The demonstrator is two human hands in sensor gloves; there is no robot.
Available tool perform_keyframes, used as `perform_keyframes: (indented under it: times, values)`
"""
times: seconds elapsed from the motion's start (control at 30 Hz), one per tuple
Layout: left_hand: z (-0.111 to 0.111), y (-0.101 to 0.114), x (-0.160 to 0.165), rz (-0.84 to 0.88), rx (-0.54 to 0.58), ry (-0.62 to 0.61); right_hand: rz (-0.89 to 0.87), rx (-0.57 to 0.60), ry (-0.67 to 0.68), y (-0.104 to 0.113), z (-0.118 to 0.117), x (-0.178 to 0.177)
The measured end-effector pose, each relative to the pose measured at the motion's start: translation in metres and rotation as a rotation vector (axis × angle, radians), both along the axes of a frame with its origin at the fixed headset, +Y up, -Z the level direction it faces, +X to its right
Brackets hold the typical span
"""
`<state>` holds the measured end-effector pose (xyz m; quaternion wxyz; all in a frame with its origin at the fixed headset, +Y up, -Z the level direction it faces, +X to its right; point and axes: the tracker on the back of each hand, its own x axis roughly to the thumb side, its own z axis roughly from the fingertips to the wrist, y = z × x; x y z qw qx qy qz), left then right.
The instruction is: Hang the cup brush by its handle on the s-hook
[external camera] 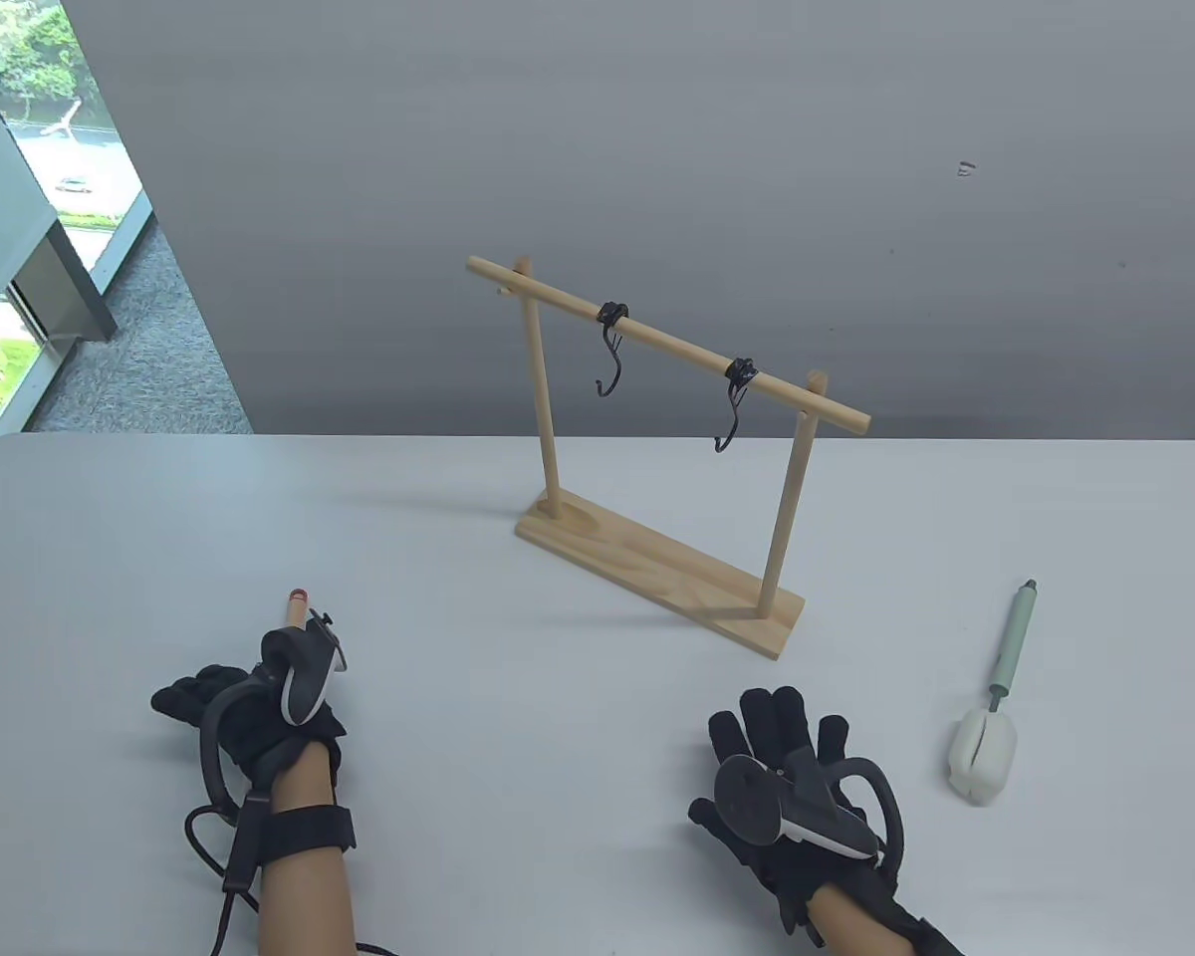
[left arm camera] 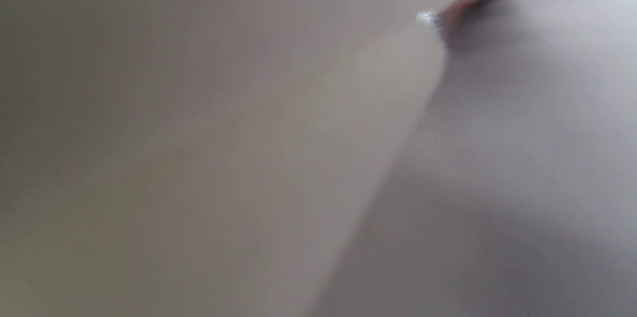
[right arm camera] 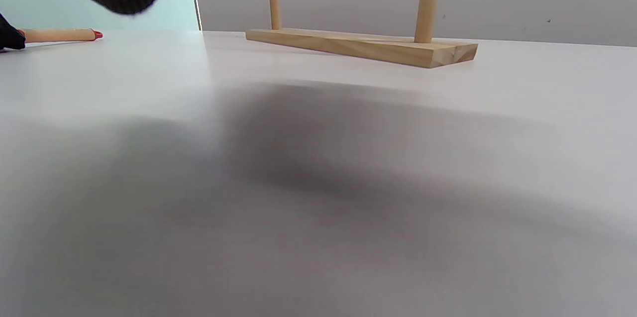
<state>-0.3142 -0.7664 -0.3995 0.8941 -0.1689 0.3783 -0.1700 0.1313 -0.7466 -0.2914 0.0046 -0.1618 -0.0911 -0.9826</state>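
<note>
You're at the start, nothing picked up yet. Cup brush (external camera: pixel 996 697) lies on the table (external camera: pixel 558 797), near right, just right of your right hand (external camera: pixel 792 787), fingers spread flat, grip empty. Left hand (external camera: pixel 249 712): can't tell its grip. Next: grab the handle w/ right, carry to an s-hook (external camera: pixel 732 408) on the rack (external camera: pixel 657 468).

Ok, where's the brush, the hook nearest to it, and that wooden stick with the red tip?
cup brush (external camera: pixel 1012 640), table view, green handle.
right s-hook (external camera: pixel 733 408), table view, hanging shank.
wooden stick (external camera: pixel 296 604), table view, near red tip.
</note>
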Motion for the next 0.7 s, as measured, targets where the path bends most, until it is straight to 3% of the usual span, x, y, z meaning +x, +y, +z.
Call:
perform_keyframes:
  times: [0.23, 0.33, 0.5, 0.7]
  values:
    - [0.000, 0.011, 0.011, 0.025, 0.117, -0.086, -0.022, 0.003, -0.008, 0.003, 0.002, 0.000]
    - [0.002, 0.020, 0.029, 0.060, 0.169, -0.202, -0.046, -0.026, 0.021, 0.002, 0.001, -0.003]
    - [0.012, 0.043, 0.077, 0.217, 0.307, -0.425, -0.110, -0.052, 0.004, 0.006, -0.001, -0.008]
    - [0.048, 0.066, 0.145, 0.508, 0.449, -0.659, -0.411, -0.099, -0.042, 0.021, -0.015, -0.022]
